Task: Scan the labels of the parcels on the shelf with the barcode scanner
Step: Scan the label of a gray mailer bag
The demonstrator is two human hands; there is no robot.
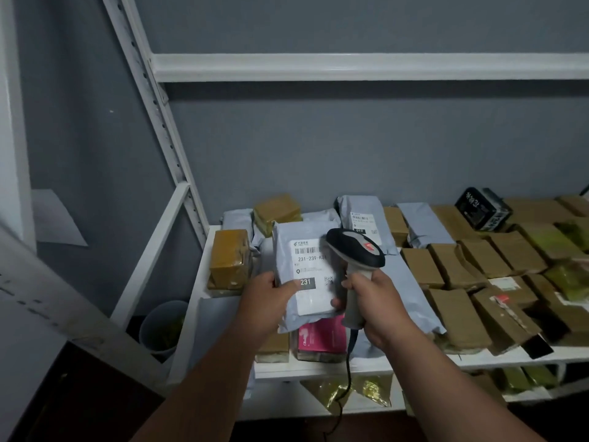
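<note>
Both forearms reach up from the bottom edge, the left hand (271, 296) gripping a grey parcel (306, 275) at centre, the right hand (377, 306) gripping the scanner (355, 250) beside its label (314, 275), so many parcels on the shelf (318, 366) seem left.

1. A white metal shelf (318, 366) with a slotted upright stands against a grey wall.
2. Brown taped boxes (459, 314) lie packed close together over its right half.
3. Grey mailer bags (366, 218) lie at the back, one showing a label.
4. A tall brown box (229, 260) sits at the left edge.
5. A pink box (322, 338) lies near the front edge.
6. A black box (483, 213) rests tilted at the back right.
</note>
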